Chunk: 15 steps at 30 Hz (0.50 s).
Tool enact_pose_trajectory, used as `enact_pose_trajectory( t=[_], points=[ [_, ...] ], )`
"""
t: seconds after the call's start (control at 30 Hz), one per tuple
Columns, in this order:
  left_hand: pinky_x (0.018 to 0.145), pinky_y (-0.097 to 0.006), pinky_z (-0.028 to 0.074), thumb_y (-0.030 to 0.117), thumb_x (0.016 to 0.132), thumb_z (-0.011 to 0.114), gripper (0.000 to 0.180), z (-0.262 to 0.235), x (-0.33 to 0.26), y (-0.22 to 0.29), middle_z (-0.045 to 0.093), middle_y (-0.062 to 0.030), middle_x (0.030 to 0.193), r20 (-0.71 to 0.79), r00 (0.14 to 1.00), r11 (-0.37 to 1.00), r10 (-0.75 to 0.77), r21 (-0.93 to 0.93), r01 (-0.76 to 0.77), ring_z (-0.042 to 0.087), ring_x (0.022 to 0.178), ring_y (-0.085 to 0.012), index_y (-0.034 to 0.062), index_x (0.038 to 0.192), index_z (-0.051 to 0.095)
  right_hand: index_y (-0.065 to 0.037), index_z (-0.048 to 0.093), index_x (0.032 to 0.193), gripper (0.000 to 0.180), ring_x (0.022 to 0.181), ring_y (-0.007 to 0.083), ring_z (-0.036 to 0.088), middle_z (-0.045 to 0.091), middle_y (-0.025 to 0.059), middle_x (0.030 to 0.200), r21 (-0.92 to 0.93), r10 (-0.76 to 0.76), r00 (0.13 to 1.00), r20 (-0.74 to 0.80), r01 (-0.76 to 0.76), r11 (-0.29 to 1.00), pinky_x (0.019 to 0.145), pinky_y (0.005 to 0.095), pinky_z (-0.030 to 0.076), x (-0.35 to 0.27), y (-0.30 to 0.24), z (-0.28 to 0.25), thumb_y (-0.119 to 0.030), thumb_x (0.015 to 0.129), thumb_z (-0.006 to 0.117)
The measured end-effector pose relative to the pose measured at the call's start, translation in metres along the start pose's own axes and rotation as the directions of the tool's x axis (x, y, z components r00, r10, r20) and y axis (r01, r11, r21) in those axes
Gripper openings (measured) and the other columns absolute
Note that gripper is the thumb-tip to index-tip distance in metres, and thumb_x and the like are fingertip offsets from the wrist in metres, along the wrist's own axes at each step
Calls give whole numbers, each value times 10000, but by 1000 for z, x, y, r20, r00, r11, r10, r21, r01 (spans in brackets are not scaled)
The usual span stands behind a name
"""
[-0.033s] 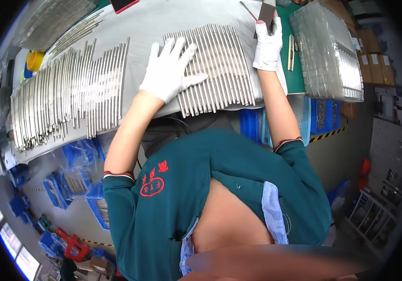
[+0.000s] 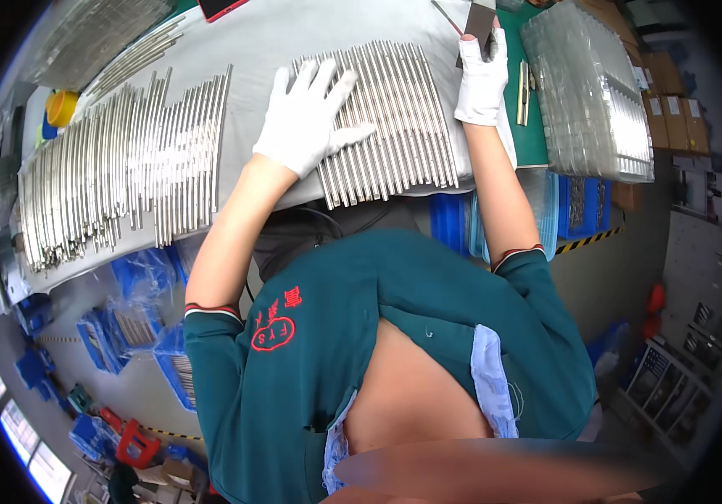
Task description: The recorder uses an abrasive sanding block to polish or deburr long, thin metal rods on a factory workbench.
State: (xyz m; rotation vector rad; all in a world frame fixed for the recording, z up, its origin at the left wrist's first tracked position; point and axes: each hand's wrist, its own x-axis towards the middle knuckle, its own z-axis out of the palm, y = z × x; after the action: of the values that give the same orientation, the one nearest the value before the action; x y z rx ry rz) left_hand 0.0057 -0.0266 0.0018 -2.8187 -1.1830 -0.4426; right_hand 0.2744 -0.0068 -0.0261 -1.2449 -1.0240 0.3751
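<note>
Gloved left hand lies flat, fingers spread, pressing on the near row of metal rods; nothing clamped in it. Gloved right hand is closed around a small dark flat tool at the right end of that same row, just past the last rod.

Grey work table fills the top of the view, covered by a light sheet. Big batch of metal rods sits on the person's left, laid side by side, well apart from the row under the hands. Stack of clear plastic trays stands at the right edge on a green mat. Blue bins sit below the table on the right, more blue bins on the floor at left. Two loose rods lie just beside the right hand. Yellow tape roll at far left. Red-edged flat object at the top edge.
</note>
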Motion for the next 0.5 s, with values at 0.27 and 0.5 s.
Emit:
enact_pose_trajectory(
  t=[0.27, 0.5],
  points=[
    [1049, -507, 309, 464, 952, 466, 571, 16, 23, 0, 483, -193, 1378, -56, 992, 994, 109, -13, -110, 449, 1269, -360, 100, 1392, 483, -26, 457, 1408, 593, 1074, 156, 557, 587, 73, 1235, -31, -16, 998, 56, 18, 999, 919, 268, 448, 2, -7, -1, -259, 913, 687],
    [1045, -499, 317, 429, 951, 468, 544, 7, -5, -31, 479, -197, 1387, 17, 993, 990, 114, 80, -115, 456, 1267, -362, 114, 1394, 485, 39, 456, 1376, 639, 1130, 185, 545, 577, 118, 1277, -112, -64, 998, 15, 65, 992, 984, 301, 415, 5, 4, -6, -357, 921, 668]
  ],
)
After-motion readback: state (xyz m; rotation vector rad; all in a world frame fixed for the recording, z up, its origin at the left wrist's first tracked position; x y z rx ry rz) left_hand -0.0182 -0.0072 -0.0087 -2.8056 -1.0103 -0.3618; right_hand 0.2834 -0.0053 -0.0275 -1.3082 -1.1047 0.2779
